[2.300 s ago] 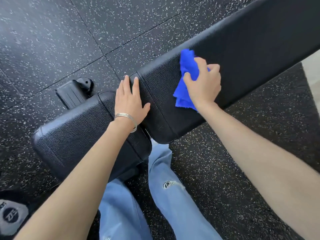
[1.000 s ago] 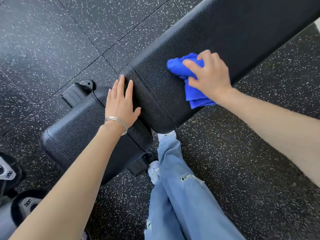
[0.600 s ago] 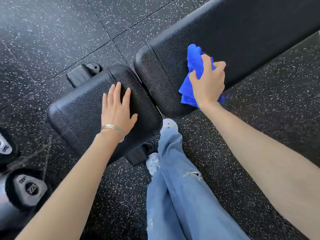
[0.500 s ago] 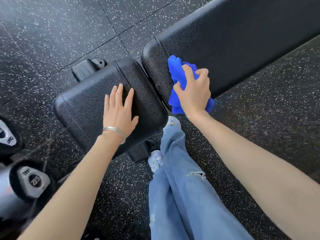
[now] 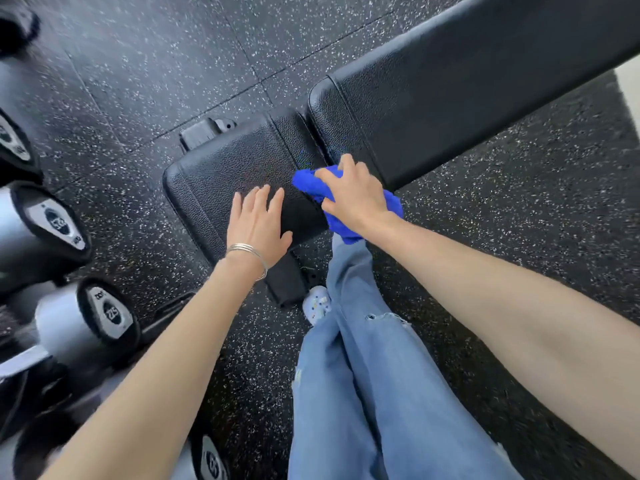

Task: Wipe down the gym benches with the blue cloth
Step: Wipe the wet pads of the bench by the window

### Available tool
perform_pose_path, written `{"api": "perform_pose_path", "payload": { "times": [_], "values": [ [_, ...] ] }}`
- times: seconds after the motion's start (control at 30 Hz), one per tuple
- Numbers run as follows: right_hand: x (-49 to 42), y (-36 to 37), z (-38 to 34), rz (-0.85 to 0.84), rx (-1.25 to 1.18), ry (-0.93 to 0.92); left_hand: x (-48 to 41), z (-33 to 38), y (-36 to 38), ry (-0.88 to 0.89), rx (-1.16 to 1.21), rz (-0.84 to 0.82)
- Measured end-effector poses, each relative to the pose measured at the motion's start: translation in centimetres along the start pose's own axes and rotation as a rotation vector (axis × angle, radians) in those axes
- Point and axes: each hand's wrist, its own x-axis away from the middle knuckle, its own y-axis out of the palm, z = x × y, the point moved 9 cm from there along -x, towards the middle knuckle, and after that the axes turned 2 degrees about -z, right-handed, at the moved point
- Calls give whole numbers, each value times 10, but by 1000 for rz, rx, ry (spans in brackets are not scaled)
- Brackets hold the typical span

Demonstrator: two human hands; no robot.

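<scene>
A black padded gym bench runs from centre to upper right: a short seat pad (image 5: 225, 174) and a long back pad (image 5: 467, 84) with a narrow gap between them. My right hand (image 5: 356, 197) grips the bunched blue cloth (image 5: 311, 183) and presses it on the seat pad's near right corner, by the gap. Part of the cloth hangs off the pad's edge. My left hand (image 5: 258, 225) lies flat on the seat pad's near edge, fingers spread, a silver bangle on the wrist.
Several dumbbells (image 5: 52, 223) on a rack stand along the left edge. Black speckled rubber floor (image 5: 502, 237) surrounds the bench. My legs in blue jeans (image 5: 363, 375) and a light shoe (image 5: 317, 303) stand beside the bench's black base foot (image 5: 285, 284).
My right hand has carried the cloth from the long back pad leftward across the gap onto the seat pad. My left hand slid toward the seat pad's near edge. The view shifted, showing more dumbbells.
</scene>
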Motion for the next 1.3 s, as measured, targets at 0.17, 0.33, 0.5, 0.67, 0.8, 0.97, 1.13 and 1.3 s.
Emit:
{"api": "perform_pose_path", "payload": {
  "times": [0.17, 0.33, 0.5, 0.67, 0.8, 0.97, 1.13, 1.3],
  "values": [
    [51, -61, -3, 71, 57, -62, 27, 10, -70, 30, 24, 107],
    [99, -137, -2, 139, 60, -56, 69, 24, -141, 65, 11, 217],
    [145, -218, -12, 205, 13, -57, 107, 36, -209, 107, -6, 251],
    [185, -282, -20, 255, -63, -75, 145, 46, -288, 130, 75, 335],
    [213, -320, -29, 280, -60, -98, 175, 52, -337, 135, 34, 403],
    [239, -358, -36, 315, -66, -110, 212, 63, -372, 141, -12, 454],
    [248, -391, -40, 356, -83, -156, 231, 62, -386, 94, -36, 457],
    [246, -410, -48, 341, -57, -236, 239, 53, -403, 26, 4, 507]
  ]
}}
